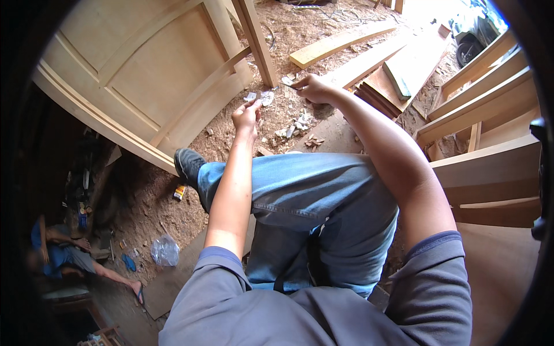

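My left hand [246,117] is closed in a pinch on a small brownish strip [257,98], too small to name more exactly. To its right, my right hand [317,90] is closed around a thin, dark, narrow tool [291,86] whose tip points left; its kind does not show. The hands are apart, both reaching out beyond my bent knee. Just past them stands an upright wooden post [261,49] beside a pale panelled wooden door [167,63]. Scraps of crumpled paper [266,98] lie on the floor behind my left hand.
Wood shavings [277,34] cover the floor. A curved yellowish plank [340,43] and stacked boards [375,92] lie ahead right. Wooden frames [485,109] stand at right. At lower left are a clear plastic bag [165,250] and another person [69,254] in blue, seated.
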`<control>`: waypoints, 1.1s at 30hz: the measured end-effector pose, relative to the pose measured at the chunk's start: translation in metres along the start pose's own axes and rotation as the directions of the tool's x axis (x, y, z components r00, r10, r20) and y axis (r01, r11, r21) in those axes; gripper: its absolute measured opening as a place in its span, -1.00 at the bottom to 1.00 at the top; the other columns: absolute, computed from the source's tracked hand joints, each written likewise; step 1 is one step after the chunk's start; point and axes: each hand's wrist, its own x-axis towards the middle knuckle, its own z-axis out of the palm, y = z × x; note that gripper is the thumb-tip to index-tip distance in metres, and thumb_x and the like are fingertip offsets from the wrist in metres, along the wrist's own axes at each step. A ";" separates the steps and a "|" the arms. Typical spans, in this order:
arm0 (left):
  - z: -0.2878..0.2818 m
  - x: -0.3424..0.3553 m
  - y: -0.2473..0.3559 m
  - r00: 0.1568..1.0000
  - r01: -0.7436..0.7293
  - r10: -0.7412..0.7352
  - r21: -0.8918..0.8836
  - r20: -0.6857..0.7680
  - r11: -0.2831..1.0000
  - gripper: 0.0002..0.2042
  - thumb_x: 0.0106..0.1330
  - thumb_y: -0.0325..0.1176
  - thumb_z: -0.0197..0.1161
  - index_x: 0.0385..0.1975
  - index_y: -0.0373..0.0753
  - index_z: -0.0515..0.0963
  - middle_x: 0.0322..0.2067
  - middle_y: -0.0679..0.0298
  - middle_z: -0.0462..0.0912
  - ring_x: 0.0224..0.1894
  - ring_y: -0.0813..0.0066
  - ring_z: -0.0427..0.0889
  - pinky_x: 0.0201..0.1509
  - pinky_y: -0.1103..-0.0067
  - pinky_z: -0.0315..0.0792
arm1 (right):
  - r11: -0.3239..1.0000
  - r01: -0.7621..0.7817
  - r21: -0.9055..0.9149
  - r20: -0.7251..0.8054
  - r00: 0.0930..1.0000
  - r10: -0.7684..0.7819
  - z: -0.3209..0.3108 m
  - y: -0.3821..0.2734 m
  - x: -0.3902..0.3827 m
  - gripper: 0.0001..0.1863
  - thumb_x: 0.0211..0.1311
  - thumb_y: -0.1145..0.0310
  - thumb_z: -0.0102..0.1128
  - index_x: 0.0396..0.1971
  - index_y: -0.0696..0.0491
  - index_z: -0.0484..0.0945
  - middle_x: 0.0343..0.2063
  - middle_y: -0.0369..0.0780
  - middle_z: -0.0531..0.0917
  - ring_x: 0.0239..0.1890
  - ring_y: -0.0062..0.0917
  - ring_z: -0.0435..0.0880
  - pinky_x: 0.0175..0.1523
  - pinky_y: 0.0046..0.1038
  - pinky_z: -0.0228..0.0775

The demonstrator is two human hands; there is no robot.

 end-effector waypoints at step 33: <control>-0.004 0.015 -0.020 0.999 0.024 -0.025 0.070 0.020 0.997 -0.87 0.16 -0.57 0.26 -0.30 -0.41 0.56 -0.51 0.21 0.63 -0.63 0.64 0.48 -0.67 0.72 0.30 | 0.948 0.250 -0.199 0.172 0.961 -0.217 0.026 -0.027 -0.015 -0.58 0.05 0.44 0.05 -0.07 -0.22 0.64 -0.24 -0.09 0.68 -0.19 -0.30 0.68 -0.03 -0.33 0.50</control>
